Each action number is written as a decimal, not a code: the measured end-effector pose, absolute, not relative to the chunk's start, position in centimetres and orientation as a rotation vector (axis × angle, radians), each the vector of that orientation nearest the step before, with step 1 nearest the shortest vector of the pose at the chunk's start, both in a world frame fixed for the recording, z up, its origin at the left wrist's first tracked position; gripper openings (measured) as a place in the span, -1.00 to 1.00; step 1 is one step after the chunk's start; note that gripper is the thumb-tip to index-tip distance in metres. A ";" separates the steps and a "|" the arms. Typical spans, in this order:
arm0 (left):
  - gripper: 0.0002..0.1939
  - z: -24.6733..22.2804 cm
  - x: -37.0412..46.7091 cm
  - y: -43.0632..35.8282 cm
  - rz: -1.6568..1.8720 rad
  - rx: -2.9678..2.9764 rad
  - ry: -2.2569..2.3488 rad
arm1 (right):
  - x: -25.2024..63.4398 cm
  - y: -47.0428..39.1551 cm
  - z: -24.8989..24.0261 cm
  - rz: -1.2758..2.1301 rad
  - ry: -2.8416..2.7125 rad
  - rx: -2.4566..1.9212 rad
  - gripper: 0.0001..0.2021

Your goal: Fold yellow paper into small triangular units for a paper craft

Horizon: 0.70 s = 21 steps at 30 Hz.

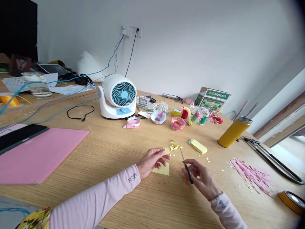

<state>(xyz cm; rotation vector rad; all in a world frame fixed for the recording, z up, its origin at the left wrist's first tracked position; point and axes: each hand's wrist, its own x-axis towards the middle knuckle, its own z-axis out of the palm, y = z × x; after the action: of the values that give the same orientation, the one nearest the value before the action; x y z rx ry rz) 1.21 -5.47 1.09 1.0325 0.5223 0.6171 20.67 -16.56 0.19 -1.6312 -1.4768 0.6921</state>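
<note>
My left hand (152, 161) pinches a small yellow paper piece (166, 150) between thumb and fingers. Under and beside it lies a yellow paper sheet (164, 169) on the table. My right hand (200, 176) is closed on black-handled scissors (188, 173), whose blades point away from me, to the right of the yellow piece and apart from it. Small folded yellow pieces (175, 147) lie just beyond the blade tips. A stack of yellow paper strips (198, 146) rests farther right.
A white fan (119, 95) stands at the back, with paper rings (177, 123) to its right. A yellow tumbler (234, 132), pink paper strips (251, 175) and a tape roll (293, 202) are at right. A pink board (59, 149) with a phone (21, 136) lies left.
</note>
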 end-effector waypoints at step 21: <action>-0.58 1.4 1.1 -5.4 0.677 1.148 0.568 | 23.4 -14.1 3.6 0.052 -1.948 -2.090 -0.81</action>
<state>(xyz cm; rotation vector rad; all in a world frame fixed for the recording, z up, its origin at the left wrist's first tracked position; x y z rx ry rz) 1.12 -5.41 1.39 1.1480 0.5676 0.6775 23.39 -14.12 3.64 -2.0900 -1.9477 0.0518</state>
